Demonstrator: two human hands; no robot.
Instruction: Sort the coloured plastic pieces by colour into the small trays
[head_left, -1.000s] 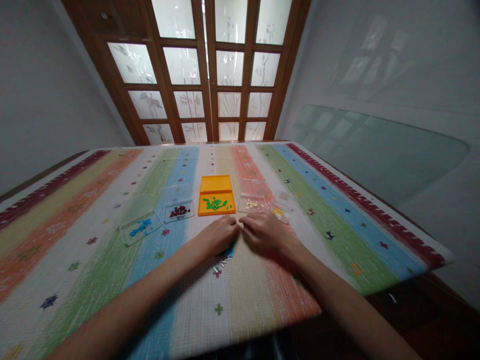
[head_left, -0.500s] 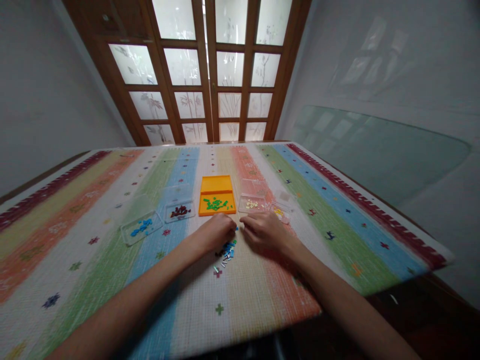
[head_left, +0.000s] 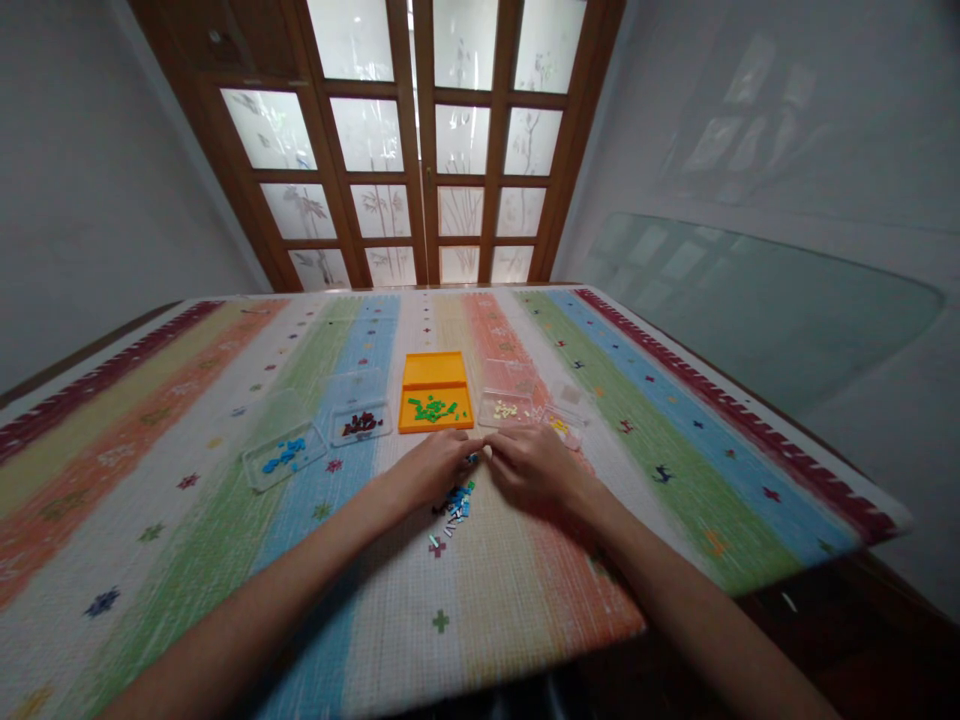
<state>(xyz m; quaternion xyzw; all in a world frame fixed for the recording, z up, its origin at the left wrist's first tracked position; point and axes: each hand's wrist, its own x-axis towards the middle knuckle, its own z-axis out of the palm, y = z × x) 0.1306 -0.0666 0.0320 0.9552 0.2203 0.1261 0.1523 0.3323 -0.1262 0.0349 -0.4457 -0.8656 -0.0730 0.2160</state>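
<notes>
My left hand (head_left: 442, 465) and my right hand (head_left: 529, 462) meet at the fingertips just in front of the orange case (head_left: 435, 370). Both are closed in a pinch, and whatever they hold is too small or hidden to name. A tiny blue piece (head_left: 472, 458) shows under the left fingertips; I cannot tell if it is gripped or lying on the cloth. Below the left fingers lies a loose pile of small building bricks (head_left: 456, 505) in blue, white, green and dark colours. Green bricks (head_left: 431, 408) lie in the case.
Clear plastic boxes stand left and right of the case: one with blue pieces (head_left: 285, 456), one with dark red pieces (head_left: 361, 424), one with cream pieces (head_left: 506, 410), one with yellow pieces (head_left: 559, 426). A striped cloth (head_left: 225, 530) covers the table, whose front edge is near me.
My fingertips have come together; a small gap stood between the two hands before. The pile and boxes have stayed in place.
</notes>
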